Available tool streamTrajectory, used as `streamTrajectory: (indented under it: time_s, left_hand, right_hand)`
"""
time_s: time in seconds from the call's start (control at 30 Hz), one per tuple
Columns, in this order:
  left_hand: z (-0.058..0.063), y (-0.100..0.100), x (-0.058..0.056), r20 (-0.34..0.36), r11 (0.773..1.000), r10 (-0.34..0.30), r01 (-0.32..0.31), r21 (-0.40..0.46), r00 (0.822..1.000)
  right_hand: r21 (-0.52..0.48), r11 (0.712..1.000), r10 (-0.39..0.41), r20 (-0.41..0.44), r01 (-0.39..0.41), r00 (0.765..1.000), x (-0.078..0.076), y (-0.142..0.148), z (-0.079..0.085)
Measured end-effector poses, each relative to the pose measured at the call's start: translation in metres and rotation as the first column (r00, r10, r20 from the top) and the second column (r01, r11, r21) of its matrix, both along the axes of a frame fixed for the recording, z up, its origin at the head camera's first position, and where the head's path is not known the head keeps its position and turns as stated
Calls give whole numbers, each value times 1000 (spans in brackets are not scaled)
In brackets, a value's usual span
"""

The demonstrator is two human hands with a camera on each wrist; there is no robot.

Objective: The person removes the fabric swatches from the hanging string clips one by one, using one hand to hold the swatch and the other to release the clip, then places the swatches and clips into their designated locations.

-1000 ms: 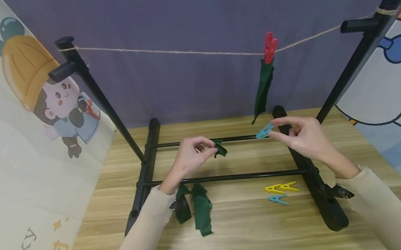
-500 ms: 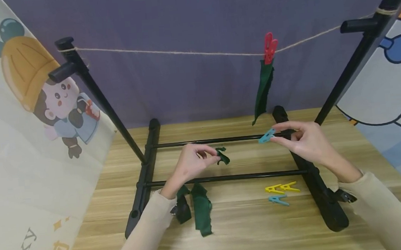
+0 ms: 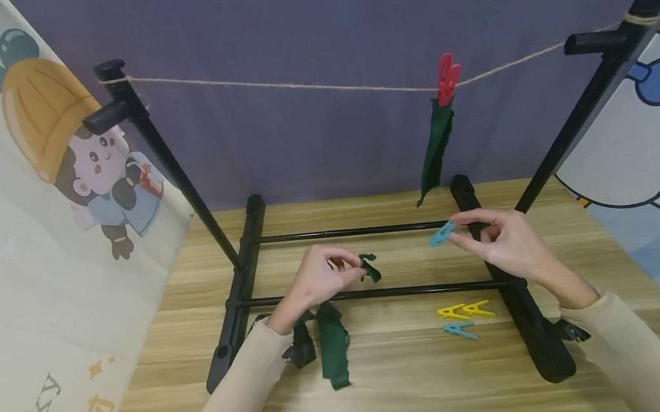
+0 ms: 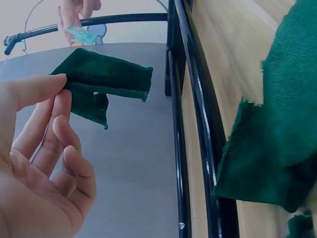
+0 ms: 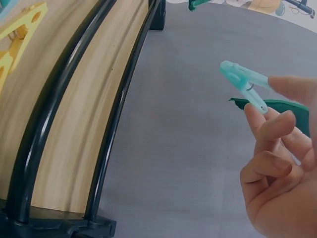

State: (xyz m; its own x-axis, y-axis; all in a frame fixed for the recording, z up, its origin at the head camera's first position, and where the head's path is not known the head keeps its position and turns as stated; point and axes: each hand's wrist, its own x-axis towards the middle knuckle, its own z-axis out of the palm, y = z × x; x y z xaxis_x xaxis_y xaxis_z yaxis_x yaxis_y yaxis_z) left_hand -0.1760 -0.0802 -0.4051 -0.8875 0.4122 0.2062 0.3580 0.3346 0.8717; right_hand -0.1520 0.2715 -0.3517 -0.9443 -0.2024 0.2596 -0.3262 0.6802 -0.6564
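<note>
Between thumb and fingertips my left hand (image 3: 326, 274) pinches a folded green cloth strip (image 4: 109, 74), held above the rack's lower bars. My right hand (image 3: 504, 241) pinches the handle ends of a light blue clothespin (image 5: 242, 82), near the rack's right side. A red clothespin (image 3: 448, 80) clips another green cloth strip (image 3: 437, 142) to the twine (image 3: 291, 86), so the strip hangs down. Below my left forearm, more green cloth (image 3: 334, 351) lies on the table, partly hidden by the sleeve. Two yellow clothespins (image 3: 466, 310) and one blue clothespin (image 3: 459, 331) lie at the front right.
A black rack (image 3: 237, 284) stands on the wooden table (image 3: 426, 392), its two uprights carrying the twine. Two low crossbars (image 3: 429, 288) join its feet. Behind it is a dark grey-blue backdrop (image 3: 302, 150), with cartoon-printed white panels (image 3: 31, 255) on both sides.
Both hands have come lower and slightly nearer, carrying the green strip and the blue clothespin. The hanging strip and the things on the table stay put.
</note>
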Motion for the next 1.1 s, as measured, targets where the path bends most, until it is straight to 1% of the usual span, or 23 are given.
streamTrajectory:
  time_s: [0.17,0.37,0.57,0.73,0.97,1.1]
  left_hand:
    - [-2,-1,2,13,1000,-4,4,12,1000]
    - [-7,-1,3,21,1000,-14,14,19,1000]
    - [-10,-1,6,29,999,-28,27,17,999]
    - [-12,-1,9,45,999,-36,36,-7,998]
    - [-14,1,13,25,995,-71,72,-65,997]
    - [-15,0,15,29,991,-86,88,-97,996]
  right_hand:
    - [-10,1000,7,-1,-7,1000,1,2,-6]
    - [-6,1000,-2,26,2,1000,3,3,-11]
    - [-23,1000,2,50,-1,999,5,2,-14]
    - [-20,1000,3,83,-1,997,7,3,-15]
    - [-7,1000,-4,103,4,995,10,7,-20]
    - [-7,1000,-11,108,12,994,10,8,-21]
